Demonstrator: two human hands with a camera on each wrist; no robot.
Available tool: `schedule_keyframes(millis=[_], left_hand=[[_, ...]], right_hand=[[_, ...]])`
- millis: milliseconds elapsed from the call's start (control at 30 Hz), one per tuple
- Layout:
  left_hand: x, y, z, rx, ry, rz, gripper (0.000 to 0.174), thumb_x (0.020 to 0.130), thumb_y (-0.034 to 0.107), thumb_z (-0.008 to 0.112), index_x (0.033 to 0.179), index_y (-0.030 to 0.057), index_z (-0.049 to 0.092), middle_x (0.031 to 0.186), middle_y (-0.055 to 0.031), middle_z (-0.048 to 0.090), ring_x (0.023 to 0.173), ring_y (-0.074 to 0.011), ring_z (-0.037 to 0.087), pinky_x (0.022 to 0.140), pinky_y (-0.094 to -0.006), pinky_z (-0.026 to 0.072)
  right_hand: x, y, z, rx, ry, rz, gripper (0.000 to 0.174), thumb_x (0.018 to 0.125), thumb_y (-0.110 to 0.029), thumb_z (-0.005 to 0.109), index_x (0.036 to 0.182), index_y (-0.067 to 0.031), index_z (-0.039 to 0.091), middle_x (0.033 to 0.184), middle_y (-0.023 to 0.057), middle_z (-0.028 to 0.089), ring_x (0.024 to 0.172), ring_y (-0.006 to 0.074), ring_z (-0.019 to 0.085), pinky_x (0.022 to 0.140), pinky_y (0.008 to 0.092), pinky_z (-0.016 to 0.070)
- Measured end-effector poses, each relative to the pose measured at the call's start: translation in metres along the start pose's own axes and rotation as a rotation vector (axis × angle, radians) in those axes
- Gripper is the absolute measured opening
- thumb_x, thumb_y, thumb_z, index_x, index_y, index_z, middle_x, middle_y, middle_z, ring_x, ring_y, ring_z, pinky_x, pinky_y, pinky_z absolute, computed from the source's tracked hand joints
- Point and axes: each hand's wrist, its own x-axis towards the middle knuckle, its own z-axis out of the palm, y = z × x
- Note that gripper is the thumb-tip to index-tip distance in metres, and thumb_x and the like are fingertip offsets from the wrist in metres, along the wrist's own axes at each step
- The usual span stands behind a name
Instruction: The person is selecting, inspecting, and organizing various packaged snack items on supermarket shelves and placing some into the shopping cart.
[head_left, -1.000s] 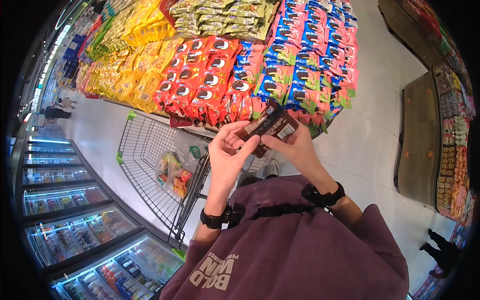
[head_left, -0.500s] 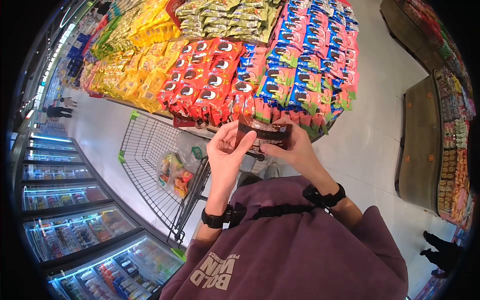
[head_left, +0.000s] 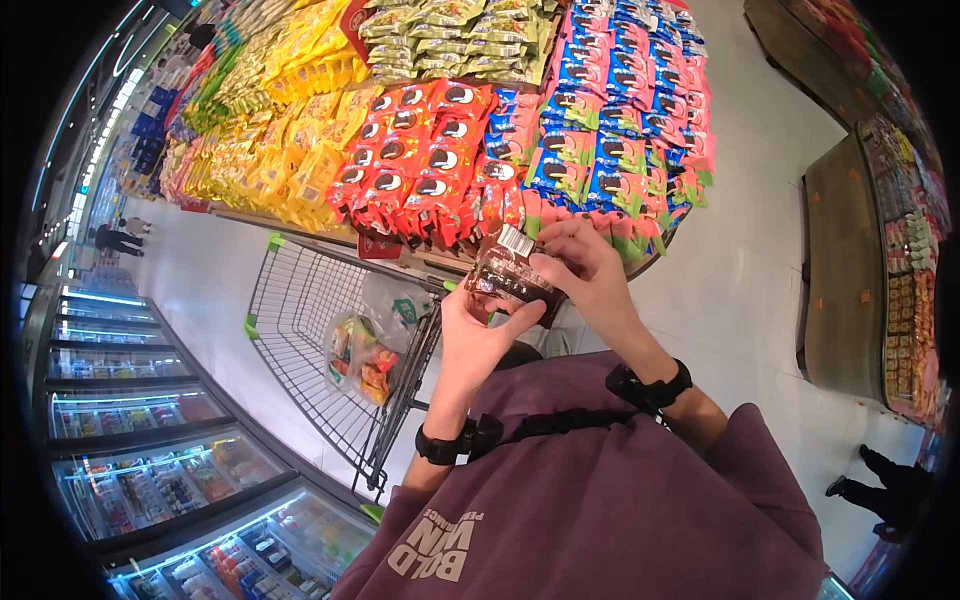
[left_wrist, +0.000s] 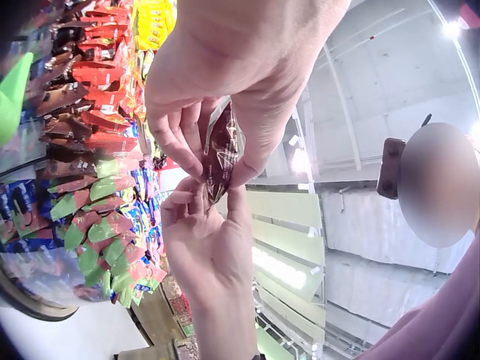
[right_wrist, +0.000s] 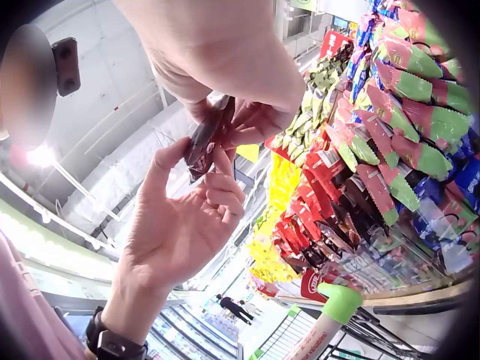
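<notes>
two hands (head_left: pixel 480 335), one brown packet (head_left: pixel 508 272)

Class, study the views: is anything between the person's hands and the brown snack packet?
Nothing visible does. The left hand and the right hand both pinch the brown snack packet directly, skin on wrapper.

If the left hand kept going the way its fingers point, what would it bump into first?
The left hand grips the brown packet together with the right hand. Going straight on, it would probably reach the red cookie packs stacked ahead first, though depth is hard to judge.
</notes>
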Motion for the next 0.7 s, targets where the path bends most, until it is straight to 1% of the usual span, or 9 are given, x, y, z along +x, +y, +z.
schedule_keyframes(millis=[133, 233, 300, 333, 400, 500, 533, 667, 700], left_hand=[[-0.005, -0.006, -0.019, -0.099, 0.057, -0.065, 0.034, 0.076, -0.007, 0.077, 0.106, -0.0019, 0.063, 0.096, -0.0065, 0.071, 0.078, -0.0075, 0.065, 0.072, -0.0225, 0.0518], [-0.011, 0.005, -0.029, -0.104, 0.103, 0.005, 0.034, 0.076, -0.007, 0.077, 0.107, -0.0021, 0.063, 0.097, -0.0087, 0.071, 0.080, -0.0086, 0.066, 0.074, -0.0226, 0.0526], [-0.017, 0.012, -0.035, -0.117, 0.122, 0.009, 0.034, 0.077, -0.008, 0.075, 0.108, -0.0025, 0.062, 0.097, -0.0084, 0.071, 0.081, -0.0077, 0.066, 0.075, -0.0226, 0.0529], [-0.021, 0.013, -0.037, -0.114, 0.134, 0.000, 0.033, 0.078, -0.008, 0.075, 0.108, -0.0026, 0.062, 0.097, -0.0085, 0.071, 0.082, -0.0075, 0.066, 0.075, -0.0228, 0.0531], [-0.029, 0.007, -0.048, -0.084, 0.137, -0.026, 0.032, 0.079, -0.008, 0.074, 0.109, -0.0037, 0.062, 0.100, -0.0094, 0.071, 0.085, -0.0082, 0.066, 0.079, -0.0240, 0.0540], [-0.039, 0.008, -0.058, -0.085, 0.111, -0.041, 0.030, 0.081, -0.007, 0.073, 0.109, -0.0041, 0.062, 0.100, -0.0100, 0.071, 0.088, -0.0099, 0.067, 0.080, -0.0246, 0.0541], [-0.042, 0.011, -0.061, -0.087, 0.089, -0.048, 0.029, 0.084, -0.005, 0.072, 0.111, -0.0046, 0.062, 0.100, -0.0107, 0.071, 0.088, -0.0115, 0.068, 0.081, -0.0252, 0.0545], [-0.059, 0.012, -0.069, -0.055, 0.076, -0.073, 0.027, 0.087, -0.003, 0.070, 0.113, -0.0047, 0.062, 0.101, -0.0111, 0.071, 0.086, -0.0129, 0.069, 0.080, -0.0258, 0.0553], [-0.061, 0.010, -0.070, -0.052, 0.085, -0.079, 0.027, 0.087, -0.003, 0.070, 0.112, -0.0048, 0.062, 0.101, -0.0112, 0.071, 0.085, -0.0132, 0.069, 0.080, -0.0258, 0.0554]], right_hand=[[-0.004, 0.007, 0.014, 0.017, -0.030, -0.010, 0.030, 0.092, -0.013, 0.069, 0.116, -0.0030, 0.054, 0.095, 0.0043, 0.066, 0.086, 0.0082, 0.061, 0.076, 0.0234, 0.0479], [-0.005, 0.007, 0.028, 0.038, -0.060, -0.056, 0.029, 0.092, -0.011, 0.069, 0.116, -0.0027, 0.055, 0.101, 0.0053, 0.066, 0.090, 0.0088, 0.062, 0.080, 0.0245, 0.0485], [-0.012, 0.009, 0.040, 0.042, -0.104, -0.073, 0.030, 0.092, -0.010, 0.069, 0.117, -0.0026, 0.055, 0.104, 0.0060, 0.065, 0.092, 0.0093, 0.062, 0.082, 0.0250, 0.0489], [-0.012, 0.012, 0.043, 0.008, -0.095, -0.057, 0.030, 0.092, -0.009, 0.068, 0.118, -0.0024, 0.055, 0.103, 0.0056, 0.066, 0.093, 0.0098, 0.062, 0.082, 0.0251, 0.0489], [-0.017, 0.014, 0.050, -0.025, -0.103, -0.033, 0.030, 0.092, -0.009, 0.068, 0.119, -0.0025, 0.056, 0.103, 0.0054, 0.067, 0.094, 0.0097, 0.062, 0.083, 0.0251, 0.0488], [-0.024, 0.013, 0.059, -0.055, -0.098, -0.044, 0.029, 0.093, -0.009, 0.067, 0.120, -0.0027, 0.056, 0.102, 0.0051, 0.068, 0.093, 0.0091, 0.062, 0.081, 0.0250, 0.0486], [-0.027, 0.015, 0.061, -0.063, -0.094, -0.047, 0.029, 0.093, -0.009, 0.067, 0.120, -0.0028, 0.057, 0.103, 0.0054, 0.068, 0.093, 0.0089, 0.062, 0.081, 0.0249, 0.0485], [-0.040, 0.020, 0.073, -0.036, -0.047, -0.086, 0.027, 0.095, -0.011, 0.065, 0.119, -0.0023, 0.056, 0.101, 0.0045, 0.067, 0.092, 0.0065, 0.060, 0.079, 0.0240, 0.0478], [-0.046, 0.025, 0.075, -0.031, -0.044, -0.060, 0.024, 0.096, -0.011, 0.064, 0.118, -0.0021, 0.056, 0.100, 0.0038, 0.067, 0.092, 0.0058, 0.059, 0.078, 0.0237, 0.0475]])
